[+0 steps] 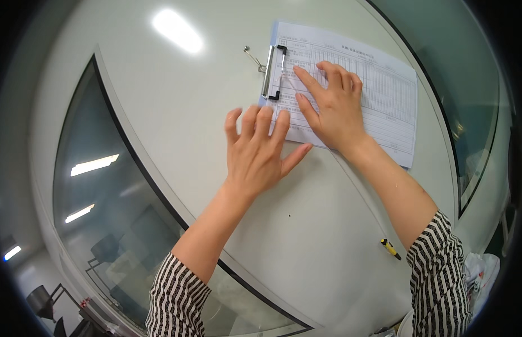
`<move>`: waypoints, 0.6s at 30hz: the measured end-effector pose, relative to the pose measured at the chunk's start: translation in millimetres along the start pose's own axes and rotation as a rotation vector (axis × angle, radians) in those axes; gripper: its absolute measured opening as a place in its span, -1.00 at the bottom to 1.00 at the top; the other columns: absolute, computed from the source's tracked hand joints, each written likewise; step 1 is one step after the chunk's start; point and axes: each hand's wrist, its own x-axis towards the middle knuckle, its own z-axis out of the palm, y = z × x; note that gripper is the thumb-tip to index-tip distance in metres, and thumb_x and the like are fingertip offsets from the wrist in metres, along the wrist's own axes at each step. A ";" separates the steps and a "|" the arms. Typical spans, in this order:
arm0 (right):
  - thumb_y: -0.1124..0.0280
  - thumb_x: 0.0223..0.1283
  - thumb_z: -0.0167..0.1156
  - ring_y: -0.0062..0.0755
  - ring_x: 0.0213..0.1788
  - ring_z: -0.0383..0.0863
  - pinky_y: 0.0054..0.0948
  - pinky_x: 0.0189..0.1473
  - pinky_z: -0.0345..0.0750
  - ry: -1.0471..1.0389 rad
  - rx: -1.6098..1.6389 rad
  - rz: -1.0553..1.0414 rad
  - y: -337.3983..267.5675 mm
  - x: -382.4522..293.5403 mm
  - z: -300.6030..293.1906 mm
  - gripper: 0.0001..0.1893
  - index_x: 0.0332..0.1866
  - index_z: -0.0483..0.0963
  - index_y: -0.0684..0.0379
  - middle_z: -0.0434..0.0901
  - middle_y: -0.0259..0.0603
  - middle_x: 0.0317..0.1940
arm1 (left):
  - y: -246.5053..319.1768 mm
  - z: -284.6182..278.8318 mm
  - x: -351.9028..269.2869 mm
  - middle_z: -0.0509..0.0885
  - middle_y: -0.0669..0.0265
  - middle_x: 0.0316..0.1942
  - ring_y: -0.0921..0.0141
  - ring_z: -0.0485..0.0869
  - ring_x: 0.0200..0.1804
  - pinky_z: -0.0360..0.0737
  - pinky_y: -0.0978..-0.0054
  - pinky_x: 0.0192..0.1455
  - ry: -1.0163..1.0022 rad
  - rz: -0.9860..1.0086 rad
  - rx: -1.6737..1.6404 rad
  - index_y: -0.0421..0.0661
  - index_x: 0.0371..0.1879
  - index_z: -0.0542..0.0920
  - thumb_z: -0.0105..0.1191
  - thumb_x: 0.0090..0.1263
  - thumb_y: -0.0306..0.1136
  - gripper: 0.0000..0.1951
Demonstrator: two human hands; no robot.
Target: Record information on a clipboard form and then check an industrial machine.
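Observation:
A clipboard (267,71) with printed form sheets (387,88) under its metal clip hangs sideways against a white wall panel. My right hand (339,101) lies over the sheets, fingers spread and bent, with nothing seen in its grasp. Below the clip, my left hand (261,147) is spread at the lower left corner of the sheets, its fingers slightly blurred; whether it touches them I cannot tell. A cord (358,188) runs from beneath my right hand down to a yellow and black pen (391,249), which hangs against the panel.
A small metal hook (254,59) sticks out left of the clip. Dark-edged glass panes flank the white panel, the left one (130,202) reflecting lights and the right one (463,84) curving along the edge. A white bag or cloth (482,274) is at the lower right.

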 end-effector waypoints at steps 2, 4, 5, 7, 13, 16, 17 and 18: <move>0.19 0.22 0.14 -0.23 0.22 0.25 -0.07 0.23 0.11 0.015 0.007 -0.007 -2.5 -0.5 1.0 -0.61 0.14 0.52 0.00 0.37 -0.15 0.09 | -7.5 6.7 13.1 0.33 0.10 0.28 0.08 0.23 0.37 0.02 0.01 0.43 0.098 0.059 -0.049 -0.05 0.24 0.40 0.13 0.24 0.11 -0.33; 0.19 0.22 0.14 -0.22 0.25 0.24 -0.06 0.25 0.09 0.016 0.015 -0.009 -3.8 -0.2 0.6 -0.61 0.14 0.52 0.01 0.36 -0.15 0.10 | -10.8 12.1 17.6 0.31 0.06 0.32 0.06 0.19 0.41 0.02 0.00 0.44 0.037 0.023 -0.078 -0.07 0.27 0.39 0.11 0.24 0.12 -0.31; 0.18 0.21 0.15 -0.22 0.27 0.22 -0.04 0.27 0.08 0.016 0.001 -0.009 -4.7 1.2 1.1 -0.61 0.14 0.52 0.01 0.36 -0.16 0.11 | -11.8 13.1 19.0 0.28 0.02 0.35 0.04 0.15 0.44 0.02 -0.01 0.45 -0.024 -0.013 -0.112 -0.09 0.29 0.37 0.10 0.25 0.13 -0.29; 0.17 0.20 0.16 -0.22 0.29 0.20 -0.03 0.29 0.07 0.016 0.002 -0.003 -10.0 1.7 1.5 -0.61 0.13 0.52 0.01 0.35 -0.16 0.13 | -12.6 10.6 18.6 0.25 0.01 0.38 0.02 0.14 0.45 0.01 -0.02 0.46 -0.038 -0.022 -0.112 -0.09 0.31 0.36 0.08 0.26 0.12 -0.28; 0.14 0.17 0.21 -0.19 0.31 0.21 0.02 0.32 0.07 -0.040 -0.061 0.024 -13.5 2.5 -2.4 -0.57 0.14 0.50 0.04 0.38 -0.17 0.13 | -12.5 8.9 15.3 0.17 0.00 0.42 -0.02 0.08 0.47 -0.05 0.04 0.48 -0.091 -0.047 -0.105 -0.08 0.36 0.29 0.03 0.32 0.10 -0.29; 0.13 0.16 0.22 -0.18 0.31 0.22 0.04 0.33 0.07 -0.016 -0.052 0.018 -12.1 4.7 -3.6 -0.54 0.14 0.49 0.07 0.39 -0.17 0.11 | -11.1 6.5 17.2 0.17 -0.02 0.41 -0.02 0.08 0.47 -0.06 0.05 0.49 -0.104 -0.058 -0.096 -0.08 0.37 0.28 0.03 0.31 0.10 -0.29; 0.12 0.16 0.22 -0.18 0.32 0.21 0.04 0.33 0.07 -0.017 -0.051 0.012 -10.9 4.6 -4.4 -0.54 0.14 0.49 0.08 0.39 -0.17 0.11 | -10.3 6.5 17.5 0.17 -0.02 0.42 -0.02 0.07 0.47 -0.06 0.05 0.49 -0.110 -0.060 -0.095 -0.08 0.37 0.28 0.03 0.31 0.10 -0.28; 0.11 0.16 0.22 -0.17 0.32 0.21 0.04 0.33 0.07 -0.017 -0.049 0.006 -9.8 4.3 -4.5 -0.54 0.14 0.49 0.08 0.38 -0.17 0.11 | -9.8 7.1 17.9 0.17 -0.02 0.42 -0.02 0.07 0.47 -0.06 0.05 0.49 -0.114 -0.059 -0.097 -0.08 0.37 0.28 0.03 0.31 0.10 -0.28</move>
